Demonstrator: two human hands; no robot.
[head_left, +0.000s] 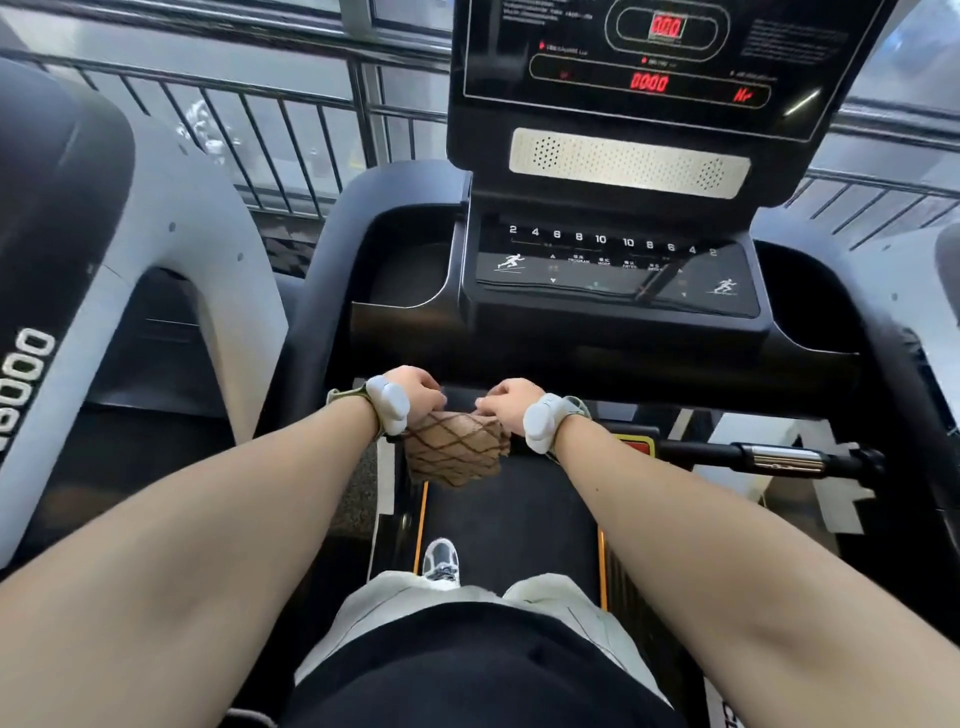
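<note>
My left hand (415, 392) and my right hand (506, 402) are close together in front of me, both with curled fingers gripping the top edge of a brown cloth (454, 449) with a dark diamond pattern. The cloth hangs folded below the hands, above the black treadmill belt (519, 519). Each wrist wears a white band device. My fingertips are hidden behind the backs of the hands.
The treadmill console (618, 265) with its lit red display (649, 82) stands straight ahead, with cup trays either side. A handlebar with a chrome grip (779, 460) juts out at right. Another machine (104, 234) is at left; railings run behind. My shoe (440, 564) stands on the belt.
</note>
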